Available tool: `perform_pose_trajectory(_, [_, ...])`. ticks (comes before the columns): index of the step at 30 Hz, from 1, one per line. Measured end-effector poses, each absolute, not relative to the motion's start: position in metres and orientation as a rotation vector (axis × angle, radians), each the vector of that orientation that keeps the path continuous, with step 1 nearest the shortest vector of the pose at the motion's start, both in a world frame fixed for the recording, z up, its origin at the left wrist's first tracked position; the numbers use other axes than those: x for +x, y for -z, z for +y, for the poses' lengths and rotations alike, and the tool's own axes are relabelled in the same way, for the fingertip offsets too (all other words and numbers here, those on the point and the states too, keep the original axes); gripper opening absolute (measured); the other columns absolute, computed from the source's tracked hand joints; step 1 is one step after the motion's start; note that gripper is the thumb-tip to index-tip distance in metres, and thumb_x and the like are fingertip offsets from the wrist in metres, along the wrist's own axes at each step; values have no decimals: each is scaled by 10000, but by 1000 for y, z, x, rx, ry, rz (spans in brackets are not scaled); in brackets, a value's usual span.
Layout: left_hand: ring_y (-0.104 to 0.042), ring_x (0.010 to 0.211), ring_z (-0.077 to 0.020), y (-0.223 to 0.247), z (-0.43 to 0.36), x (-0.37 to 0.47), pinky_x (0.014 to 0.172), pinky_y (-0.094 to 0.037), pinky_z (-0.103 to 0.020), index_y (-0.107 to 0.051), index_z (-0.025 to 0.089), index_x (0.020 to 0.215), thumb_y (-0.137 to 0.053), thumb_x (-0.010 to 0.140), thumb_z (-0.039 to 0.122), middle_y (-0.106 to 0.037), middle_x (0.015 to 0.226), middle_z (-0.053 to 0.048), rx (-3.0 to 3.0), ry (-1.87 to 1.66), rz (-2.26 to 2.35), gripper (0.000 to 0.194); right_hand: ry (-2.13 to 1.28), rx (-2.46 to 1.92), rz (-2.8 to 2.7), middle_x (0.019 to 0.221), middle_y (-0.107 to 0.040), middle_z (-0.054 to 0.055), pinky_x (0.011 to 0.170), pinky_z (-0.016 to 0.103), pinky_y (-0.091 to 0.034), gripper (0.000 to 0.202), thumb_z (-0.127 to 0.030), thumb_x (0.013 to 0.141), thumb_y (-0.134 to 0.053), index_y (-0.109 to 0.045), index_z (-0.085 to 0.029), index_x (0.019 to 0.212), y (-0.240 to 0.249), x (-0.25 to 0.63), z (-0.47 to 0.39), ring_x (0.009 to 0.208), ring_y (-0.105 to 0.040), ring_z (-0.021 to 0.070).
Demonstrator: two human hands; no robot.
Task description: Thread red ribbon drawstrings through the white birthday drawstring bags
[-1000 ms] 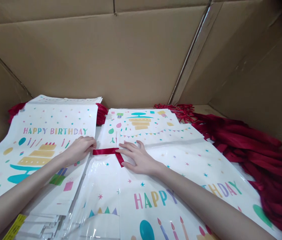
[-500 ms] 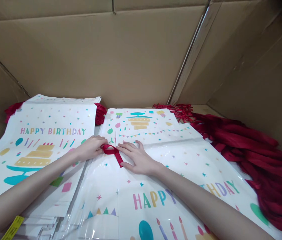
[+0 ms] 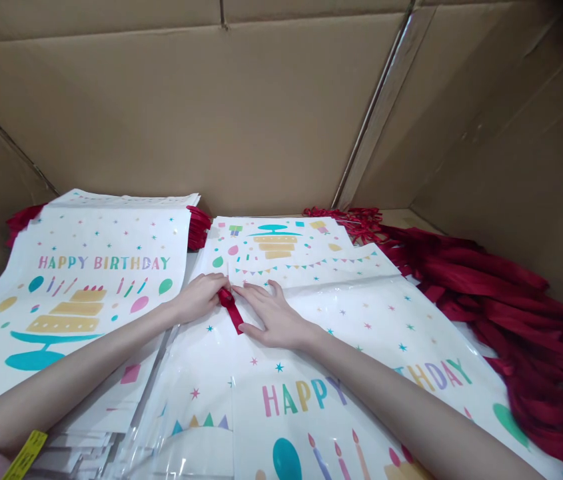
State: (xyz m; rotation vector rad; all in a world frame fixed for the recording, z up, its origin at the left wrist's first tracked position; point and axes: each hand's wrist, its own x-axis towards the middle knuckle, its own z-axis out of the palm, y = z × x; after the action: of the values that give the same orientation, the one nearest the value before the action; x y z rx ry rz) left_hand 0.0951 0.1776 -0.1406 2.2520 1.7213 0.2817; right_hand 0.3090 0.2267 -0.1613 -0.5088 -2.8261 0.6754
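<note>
A short red ribbon lies across a white printed birthday bag, near the bag's left edge. My left hand has its fingers closed on the upper end of the ribbon, bunching it. My right hand rests on the bag just right of the ribbon, fingers stretched out and spread, fingertips close to the left hand. The bag shows "HAPPY BIRTHDAY", candles and stars. Clear film shows along its left side.
At the left stands a stack of similar bags with red ribbon at its sides. A large heap of red ribbons lies on the right. Cardboard walls rise behind. A yellow tag shows at lower left.
My left hand has moved right, closer to my right hand, and the ribbon's open loop has closed up under its fingers. The right hand has stayed almost in place.
</note>
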Motion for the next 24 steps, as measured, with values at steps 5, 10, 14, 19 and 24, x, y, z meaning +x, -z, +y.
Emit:
perform_pose_trajectory(5, [-555, 778, -174, 140, 169, 72, 682, -407, -259, -565, 184, 855, -452, 843, 163, -571, 862, -28, 2182, -301, 1675, 115, -658, -501, -2826, 1475, -314, 127, 1090, 538, -57, 672, -462, 888, -412, -231, -144, 1452, 162, 309, 226, 1366, -231, 260])
perform_pose_trajectory(10, [-554, 787, -172, 143, 171, 82, 714, -412, -262, -554, 177, 809, -388, 801, 77, -581, 854, -36, 2174, -401, 1695, 194, -645, -511, -2840, 1467, -323, 143, 1089, 537, -61, 679, -467, 889, -406, -234, -129, 1452, 163, 309, 226, 1367, -225, 262])
perform_pose_trajectory(14, [-544, 747, -163, 143, 181, 95, 698, -411, -255, -541, 181, 762, -378, 755, 50, -582, 798, -24, 2166, -449, 1664, 209, -620, -513, -2857, 1446, -352, 156, 1087, 542, -63, 681, -471, 889, -405, -234, -129, 1453, 162, 309, 226, 1363, -230, 273])
perform_pose_trajectory(19, [-533, 671, -153, 144, 190, 97, 633, -404, -246, -519, 189, 798, -418, 780, 104, -571, 706, 8, 2045, -469, 1669, 134, -622, -511, -2849, 1438, -362, 150, 1089, 539, -58, 693, -452, 884, -423, -204, -138, 1462, 161, 309, 226, 1360, -234, 261])
perform_pose_trajectory(24, [-554, 736, -155, 145, 183, 86, 675, -431, -256, -567, 186, 926, -445, 863, 235, -601, 855, -18, 2008, -504, 1639, 146, -656, -535, -2839, 1438, -361, 156, 1094, 528, -55, 691, -481, 883, -410, -232, -126, 1449, 162, 308, 226, 1365, -225, 259])
